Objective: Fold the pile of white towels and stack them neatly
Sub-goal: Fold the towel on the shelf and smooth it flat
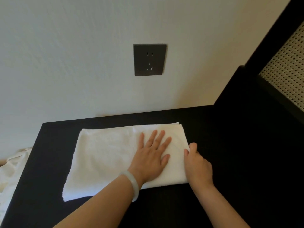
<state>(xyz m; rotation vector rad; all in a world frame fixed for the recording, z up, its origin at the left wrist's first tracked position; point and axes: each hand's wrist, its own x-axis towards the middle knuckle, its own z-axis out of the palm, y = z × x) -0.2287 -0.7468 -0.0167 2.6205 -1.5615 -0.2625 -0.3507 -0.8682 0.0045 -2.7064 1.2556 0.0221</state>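
Two bare forearms, entering from the bottom edge of the frame; the left one carries a pale bracelet [134,186] at the wrist. Left hand [151,158]: centre of frame, palm down on the towel [105,158], fingers [162,135] straight and spread apart, pressing flat and gripping nothing. Right hand [198,165]: just right of the left hand, close beside it but not touching it, fingers [186,152] curled and thumb on top, clamped on the towel's right-hand edge about midway along it. Towel: white, one piece, lying flat on the black tabletop [230,162], centre to centre-left of frame; long axis running left to right, the left end sitting a little lower in the frame than the right. The right edge looks layered and thicker, as of a fold already made; the left end looks thinner, with a rougher border. Key relation: nearly all the free length of the towel lies to the left of both hands, the left palm marking a line across the short width and the right hand holding the short section beyond it. Judgement: the right hand is best placed to carry its edge leftward over that line, with the left palm serving as anchor. Also present: dark socket [149,59] on the wall, upper centre; cream cloth [13,170] off the tabletop at the left edge, possibly more towels, cannot tell; cane panel [286,71], upper right.
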